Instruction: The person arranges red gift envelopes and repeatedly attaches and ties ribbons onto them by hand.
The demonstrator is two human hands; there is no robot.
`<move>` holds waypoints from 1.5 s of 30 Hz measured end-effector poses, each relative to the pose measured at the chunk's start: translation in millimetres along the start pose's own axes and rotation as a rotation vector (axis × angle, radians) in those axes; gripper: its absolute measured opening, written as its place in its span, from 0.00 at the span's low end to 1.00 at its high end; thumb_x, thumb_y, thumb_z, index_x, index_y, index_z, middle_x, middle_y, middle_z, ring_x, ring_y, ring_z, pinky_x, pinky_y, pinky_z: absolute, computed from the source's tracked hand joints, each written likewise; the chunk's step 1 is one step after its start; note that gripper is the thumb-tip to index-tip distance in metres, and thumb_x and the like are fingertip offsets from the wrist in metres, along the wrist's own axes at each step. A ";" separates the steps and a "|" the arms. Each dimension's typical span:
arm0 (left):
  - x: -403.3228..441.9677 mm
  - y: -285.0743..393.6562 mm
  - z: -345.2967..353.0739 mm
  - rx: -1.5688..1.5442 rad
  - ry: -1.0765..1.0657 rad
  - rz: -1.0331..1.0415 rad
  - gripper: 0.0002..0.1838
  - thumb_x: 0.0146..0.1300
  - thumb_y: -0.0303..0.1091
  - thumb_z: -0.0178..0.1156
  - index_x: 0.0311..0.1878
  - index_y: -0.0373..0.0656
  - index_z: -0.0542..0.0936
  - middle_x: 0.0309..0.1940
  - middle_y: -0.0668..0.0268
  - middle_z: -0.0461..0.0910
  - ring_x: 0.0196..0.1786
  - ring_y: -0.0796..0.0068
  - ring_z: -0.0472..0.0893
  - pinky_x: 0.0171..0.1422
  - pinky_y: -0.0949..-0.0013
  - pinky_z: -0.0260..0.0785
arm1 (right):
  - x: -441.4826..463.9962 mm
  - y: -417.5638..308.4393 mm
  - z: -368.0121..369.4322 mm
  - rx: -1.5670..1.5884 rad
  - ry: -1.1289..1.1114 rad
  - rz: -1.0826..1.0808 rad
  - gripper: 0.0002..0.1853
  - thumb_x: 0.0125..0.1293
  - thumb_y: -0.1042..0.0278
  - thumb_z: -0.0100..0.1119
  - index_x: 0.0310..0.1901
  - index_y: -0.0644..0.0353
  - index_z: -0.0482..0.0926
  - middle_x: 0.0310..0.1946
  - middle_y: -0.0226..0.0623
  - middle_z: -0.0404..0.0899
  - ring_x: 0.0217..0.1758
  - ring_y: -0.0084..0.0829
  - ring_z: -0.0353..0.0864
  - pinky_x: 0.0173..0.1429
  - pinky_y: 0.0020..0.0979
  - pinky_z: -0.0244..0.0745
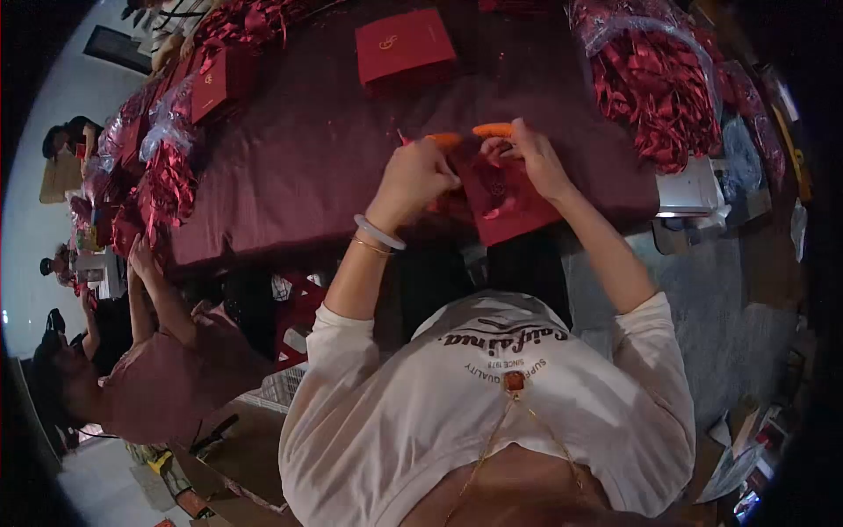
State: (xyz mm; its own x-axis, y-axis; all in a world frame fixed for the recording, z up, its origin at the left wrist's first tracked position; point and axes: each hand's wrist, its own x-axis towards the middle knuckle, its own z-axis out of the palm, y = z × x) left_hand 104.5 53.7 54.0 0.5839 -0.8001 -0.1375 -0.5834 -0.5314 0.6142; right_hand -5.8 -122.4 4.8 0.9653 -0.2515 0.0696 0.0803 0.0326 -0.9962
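A flat red gift bag (518, 209) hangs at the table's near edge, with a shiny red ribbon (500, 207) and a dark pattern on its face. My right hand (537, 162) is closed at the bag's upper part, fingers curled in a pinch. To the left, my left hand (415, 183) is closed beside the bag's upper left edge; what its fingers hold is hidden. Orange finger covers (493, 130) show on both hands, their tips pointing toward each other. A pale bangle (379, 233) circles my left wrist.
A stack of red bags (406, 51) lies farther back on the dark red tablecloth (299, 167). Bundled red ribbons (645, 97) in plastic stand at the right. More ribbon bundles (167, 180) line the left, where a co-worker (167, 369) sits. Cardboard (233, 457) lies at lower left.
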 end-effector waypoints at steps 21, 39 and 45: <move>-6.7 -87.9 9.5 0.309 0.965 0.031 0.10 0.51 0.40 0.65 0.38 0.52 0.83 0.29 0.69 0.81 0.36 0.67 0.77 0.45 0.63 0.64 | 0.4 -1.4 4.7 -0.265 0.001 -0.052 0.14 0.67 0.67 0.51 0.51 0.61 0.76 0.34 0.29 0.79 0.38 0.18 0.75 0.46 0.22 0.70; -31.8 30.5 67.8 0.007 0.597 -0.003 0.26 0.48 0.36 0.69 0.50 0.37 0.75 0.25 0.64 0.77 0.31 0.62 0.76 0.40 0.63 0.67 | 1.1 4.2 4.7 -0.400 0.012 -0.095 0.13 0.62 0.65 0.55 0.48 0.55 0.78 0.33 0.37 0.82 0.34 0.27 0.81 0.39 0.27 0.73; -28.0 32.8 52.5 -0.513 0.316 -0.204 0.17 0.50 0.29 0.67 0.44 0.38 0.76 0.29 0.61 0.79 0.33 0.80 0.77 0.39 0.77 0.69 | 1.1 2.3 4.6 -0.341 -0.018 -0.044 0.14 0.64 0.66 0.52 0.49 0.58 0.77 0.35 0.37 0.82 0.37 0.27 0.81 0.42 0.28 0.73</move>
State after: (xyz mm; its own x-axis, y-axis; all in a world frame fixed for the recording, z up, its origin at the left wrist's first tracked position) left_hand 39.4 44.1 37.2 0.8387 -0.5347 -0.1032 -0.1443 -0.4010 0.9046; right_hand -3.4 -118.1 2.8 0.9672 -0.2287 0.1105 0.0370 -0.3035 -0.9521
